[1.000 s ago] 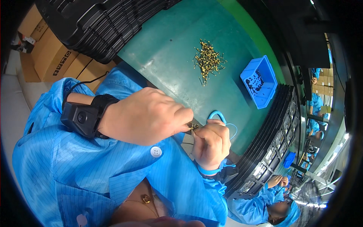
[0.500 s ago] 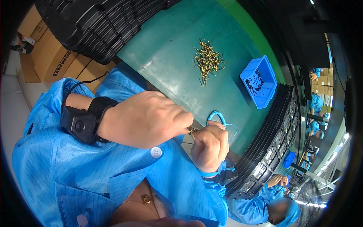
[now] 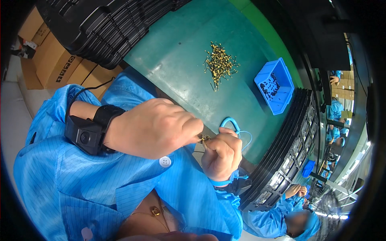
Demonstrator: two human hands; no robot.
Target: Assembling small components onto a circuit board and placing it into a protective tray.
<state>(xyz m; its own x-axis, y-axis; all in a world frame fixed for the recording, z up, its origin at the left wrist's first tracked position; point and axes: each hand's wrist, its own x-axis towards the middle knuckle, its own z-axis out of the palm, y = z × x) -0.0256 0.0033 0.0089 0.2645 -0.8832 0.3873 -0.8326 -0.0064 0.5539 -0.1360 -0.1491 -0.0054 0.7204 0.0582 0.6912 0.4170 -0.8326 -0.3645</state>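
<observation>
My left hand (image 3: 155, 128) is closed in a pinch, a black camera strapped to its wrist. Facing it, my right hand (image 3: 222, 154) has its fingers curled together, with a blue band around the wrist. Between the two sets of fingertips shows a small gold-coloured and black part (image 3: 204, 138), held from both sides. Its exact kind is too small to make out, and my fingers hide much of it. Beyond my hands, a pile of thin gold-and-black pin-like pieces (image 3: 220, 66) lies on the green table mat (image 3: 173, 68).
On the right stands a blue bin (image 3: 277, 102) holding small black pieces. Stacked black trays (image 3: 281, 168) line the right edge, with more black trays (image 3: 108, 28) at upper left. A coiled blue cord (image 3: 229, 120) lies by my right hand. A co-worker (image 3: 269, 221) sits at lower right.
Both hands stay pinched together around the small part, with only a very slight shift to the left. The whole view has drifted slightly; nothing has visibly been let go.
</observation>
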